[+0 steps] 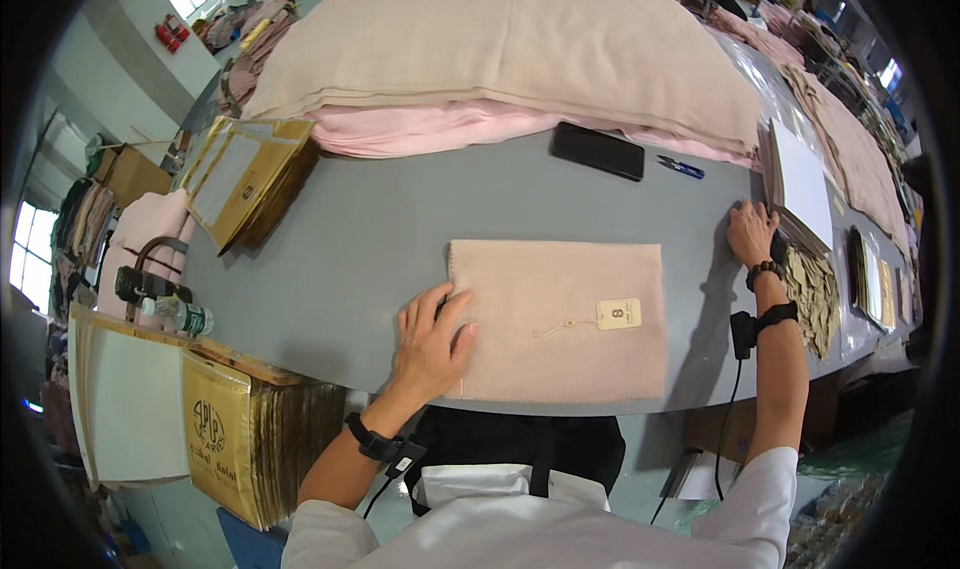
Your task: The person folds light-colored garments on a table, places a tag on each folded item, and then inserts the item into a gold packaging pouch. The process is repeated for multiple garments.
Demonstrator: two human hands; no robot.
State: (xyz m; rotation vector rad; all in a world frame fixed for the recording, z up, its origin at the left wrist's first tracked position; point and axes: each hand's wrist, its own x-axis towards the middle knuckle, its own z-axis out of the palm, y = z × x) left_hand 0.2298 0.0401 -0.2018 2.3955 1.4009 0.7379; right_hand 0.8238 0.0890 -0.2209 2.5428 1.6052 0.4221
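A folded pale-pink cloth (525,359) lies flat on the grey table before me, near its front edge. On it rests a cream hang tag (619,314) bearing print, with a thin looped string (555,329). My left hand (435,340) is at the cloth's left edge, fingers apart, thumb and fingertips over its border. A small dark spot shows between the fingers; I cannot tell what it is. My right hand (752,233) reaches to the near left side of a stack of white cards or sheets (804,186). Its fingertips are partly hidden there, so a grip is unclear.
Beige cloth (510,43) is piled over pink cloth (420,127) at the back. A black phone (598,152) and blue thread snips (681,167) lie before it. Gold packets (251,182) and a plastic bottle (178,315) stand left; a heap of tan tags (811,299) lies right.
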